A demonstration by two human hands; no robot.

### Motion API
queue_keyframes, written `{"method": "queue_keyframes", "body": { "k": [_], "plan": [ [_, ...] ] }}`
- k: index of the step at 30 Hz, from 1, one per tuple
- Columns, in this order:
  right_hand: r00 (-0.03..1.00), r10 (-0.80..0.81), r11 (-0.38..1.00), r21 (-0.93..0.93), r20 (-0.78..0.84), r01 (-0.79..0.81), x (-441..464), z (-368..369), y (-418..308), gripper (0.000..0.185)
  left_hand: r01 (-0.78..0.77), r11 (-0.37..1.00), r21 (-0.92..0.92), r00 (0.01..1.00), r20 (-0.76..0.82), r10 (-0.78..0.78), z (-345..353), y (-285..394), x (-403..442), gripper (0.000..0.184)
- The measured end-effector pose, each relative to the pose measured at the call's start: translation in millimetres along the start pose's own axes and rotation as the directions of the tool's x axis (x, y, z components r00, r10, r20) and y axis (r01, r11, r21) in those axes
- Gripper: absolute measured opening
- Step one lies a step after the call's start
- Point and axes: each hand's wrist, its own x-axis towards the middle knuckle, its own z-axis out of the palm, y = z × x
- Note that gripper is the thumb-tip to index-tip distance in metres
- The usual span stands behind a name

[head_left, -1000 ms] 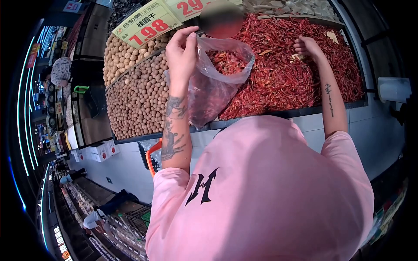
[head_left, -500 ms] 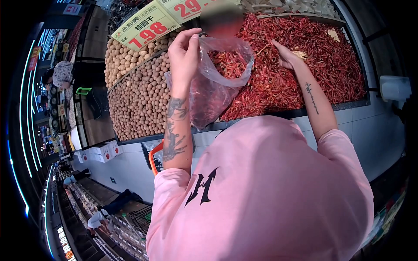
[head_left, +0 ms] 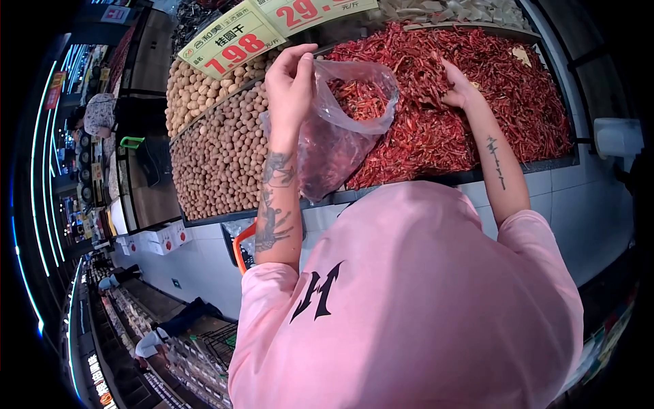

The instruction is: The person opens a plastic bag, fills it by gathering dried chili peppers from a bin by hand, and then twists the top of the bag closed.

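Observation:
My left hand [head_left: 289,85] is pinched closed on the rim of a clear plastic bag [head_left: 334,153]. The bag's mouth gapes toward the right, and red dried chilies show inside it. At the right, my right hand [head_left: 460,87] is curled around a clump of dried chilies [head_left: 429,78], its fingers partly buried in them. Below and around that hand spreads a large bin heaped with more dried chilies [head_left: 518,123]. The clump sits just right of the bag's opening, apart from it.
Left of the bag lies a bin of round brown dried longans [head_left: 218,157], with paler nuts [head_left: 197,95] behind. Yellow price signs [head_left: 231,41] stand above. An orange handle [head_left: 244,245] shows below my left forearm. A white container [head_left: 618,136] is at the far right.
My right hand has gone from open fingers above the chilies to being curled around a clump of them. My left hand and the bag have barely moved.

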Motion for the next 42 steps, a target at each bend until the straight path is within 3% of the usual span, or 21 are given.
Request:
{"method": "queue_keyframes", "body": {
  "k": [3, 5, 7, 9, 11, 15, 17, 20, 21, 23, 25, 28, 30, 31, 33, 34, 35, 39, 42],
  "plan": [
    [0.997, -0.07, 0.995, -0.063, 0.028, 0.072, -9, 2, -4, 0.049, 0.008, 1.0, -0.001, 1.0, 0.006, -0.008, 2, 0, 0, 0.019],
    [0.985, -0.07, 0.997, -0.023, 0.16, 0.074, -15, 2, -7, 0.047, 0.002, 1.0, 0.003, 1.0, 0.008, -0.002, 2, 1, -1, 0.019],
    [0.986, -0.086, 0.996, -0.027, 0.145, 0.091, -13, 7, -7, 0.046, -0.005, 1.0, 0.013, 1.0, 0.001, 0.005, 2, -2, -1, 0.019],
    [0.962, -0.116, 0.993, 0.053, 0.247, 0.106, -20, 28, -4, 0.043, -0.015, 1.0, 0.023, 1.0, -0.004, 0.015, 2, -3, 0, 0.019],
    [0.974, -0.21, 0.977, -0.004, 0.081, 0.211, -31, 63, 5, 0.039, -0.014, 1.0, 0.021, 1.0, -0.018, 0.015, 3, -1, 0, 0.018],
    [0.929, -0.254, 0.954, -0.091, 0.27, 0.287, -8, 110, 41, 0.037, -0.032, 0.999, 0.005, 0.999, 0.008, 0.032, 4, -4, 1, 0.019],
    [0.921, -0.274, 0.894, -0.28, 0.276, 0.35, -14, 137, 51, 0.037, -0.035, 0.999, 0.01, 0.999, 0.0, 0.035, 3, -3, 1, 0.019],
    [0.749, -0.508, 0.661, -0.366, 0.425, 0.655, -7, 148, 68, 0.041, -0.048, 0.999, 0.025, 0.999, -0.016, 0.048, -1, -5, 0, 0.019],
    [0.749, -0.504, 0.661, -0.365, 0.431, 0.655, -5, 144, 65, 0.041, -0.058, 0.998, 0.032, 0.998, -0.021, 0.059, -3, -5, -1, 0.018],
    [0.701, -0.358, 0.576, -0.445, 0.617, 0.686, -2, 127, 52, 0.044, -0.058, 0.997, 0.041, 0.997, -0.039, 0.06, -6, -5, -3, 0.018],
    [0.777, -0.3, 0.605, -0.519, 0.554, 0.604, -32, 123, 31, 0.048, -0.06, 0.997, 0.047, 0.997, -0.052, 0.062, -8, -5, -5, 0.018],
    [0.751, -0.331, 0.529, -0.546, 0.572, 0.649, -28, 86, 19, 0.043, -0.04, 0.999, 0.028, 0.997, -0.064, 0.042, -10, -4, -7, 0.017],
    [0.738, -0.383, 0.333, -0.662, 0.556, 0.671, -34, 76, 17, 0.032, -0.038, 0.999, 0.011, 0.997, -0.065, 0.039, -8, -2, -7, 0.017],
    [0.75, -0.384, 0.312, -0.689, 0.539, 0.655, -38, 72, 22, 0.027, -0.041, 0.999, 0.008, 0.997, -0.063, 0.041, -7, -4, -6, 0.017],
    [0.754, -0.332, 0.202, -0.739, 0.566, 0.643, -43, 70, 37, 0.035, -0.07, 0.996, 0.057, 0.996, -0.047, 0.072, -8, -7, -3, 0.019],
    [0.629, -0.349, -0.075, -0.69, 0.695, 0.72, -42, 69, 47, 0.041, -0.073, 0.996, 0.056, 0.996, -0.046, 0.075, -8, -6, -3, 0.019],
    [0.624, -0.327, -0.156, -0.692, 0.71, 0.705, -46, 73, 56, 0.035, -0.074, 0.996, 0.056, 0.996, -0.044, 0.076, -8, -5, -3, 0.019],
    [0.612, -0.299, -0.334, -0.681, 0.733, 0.652, -53, 91, 67, 0.022, -0.079, 0.993, 0.086, 0.994, -0.068, 0.085, -20, 7, -4, 0.019],
    [0.425, -0.351, -0.43, -0.547, 0.834, 0.718, -64, 110, 53, 0.01, -0.095, 0.991, 0.09, 0.984, -0.144, 0.108, -43, 14, -7, 0.02]
  ]
}}
